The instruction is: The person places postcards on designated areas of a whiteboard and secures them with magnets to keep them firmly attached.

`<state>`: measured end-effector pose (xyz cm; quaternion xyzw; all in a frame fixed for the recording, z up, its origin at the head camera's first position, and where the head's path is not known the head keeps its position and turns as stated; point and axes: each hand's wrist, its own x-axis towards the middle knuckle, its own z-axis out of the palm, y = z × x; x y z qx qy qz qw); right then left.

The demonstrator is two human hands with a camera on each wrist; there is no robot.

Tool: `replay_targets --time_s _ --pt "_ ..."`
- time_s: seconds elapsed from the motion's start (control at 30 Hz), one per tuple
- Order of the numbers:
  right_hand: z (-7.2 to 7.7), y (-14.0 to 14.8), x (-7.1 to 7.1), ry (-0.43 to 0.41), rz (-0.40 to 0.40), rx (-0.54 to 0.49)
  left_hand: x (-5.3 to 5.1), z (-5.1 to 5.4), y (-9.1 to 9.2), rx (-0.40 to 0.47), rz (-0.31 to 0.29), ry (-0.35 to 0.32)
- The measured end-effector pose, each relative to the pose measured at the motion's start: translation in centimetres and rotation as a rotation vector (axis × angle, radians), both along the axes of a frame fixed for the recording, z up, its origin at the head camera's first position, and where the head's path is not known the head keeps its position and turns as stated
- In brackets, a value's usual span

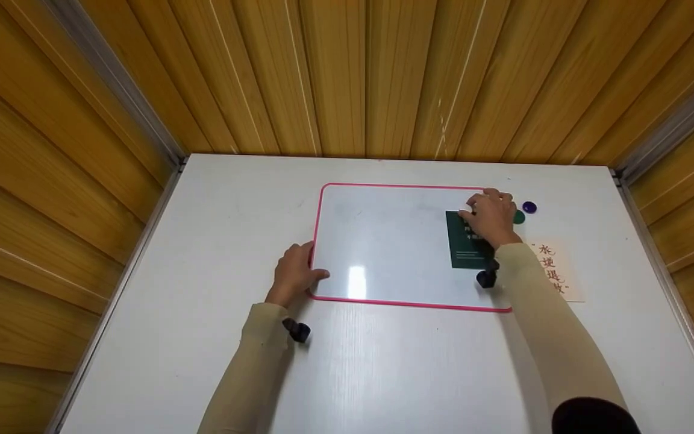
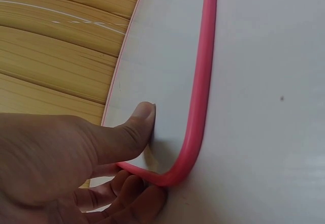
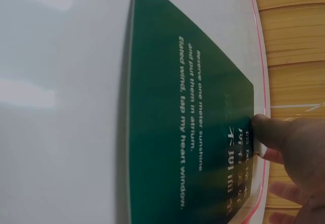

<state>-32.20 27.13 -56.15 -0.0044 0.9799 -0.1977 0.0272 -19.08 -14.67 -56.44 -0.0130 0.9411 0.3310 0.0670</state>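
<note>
A whiteboard (image 1: 383,241) with a pink rim lies on the white table. My left hand (image 1: 294,274) grips its near left corner, thumb on the white face and fingers curled at the pink rim (image 2: 195,107). Towards the board's right side lies a dark green card (image 1: 464,256), printed with white English and Chinese text. My right hand (image 1: 493,217) is at the card's far edge. In the right wrist view its thumb and a finger pinch the edge of the green card (image 3: 162,127). A small pale spot shows by the thumb; I cannot tell what it is.
A green disc (image 1: 519,217) and a purple disc (image 1: 529,207) lie right of the board. A cream card (image 1: 567,277) with red-brown characters is partly behind the right forearm. Wood-patterned walls (image 1: 353,78) stand around the table (image 1: 383,367).
</note>
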Motion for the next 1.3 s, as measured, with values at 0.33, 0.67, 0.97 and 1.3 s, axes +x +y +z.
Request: replay_targets --time_s 0.33,0.67,0.97,1.3 --pt "0.2 0.1 0.3 -0.006 -0.010 -0.003 0.1 -0.1 0.2 -0.002 -0.004 0.005" --pt "1.6 0.6 0.9 0.019 -0.006 -0.055 0.2 0.0 0.1 -0.005 -0.006 0.012" --pt "3.6 1.4 1.7 0.045 0.001 -0.050 0.1 -0.2 -0.1 -0.011 -0.006 0.015" --pt "5.5 2.6 2.8 0.044 -0.020 -0.075 0.0 -0.1 -0.2 -0.029 -0.011 0.014"
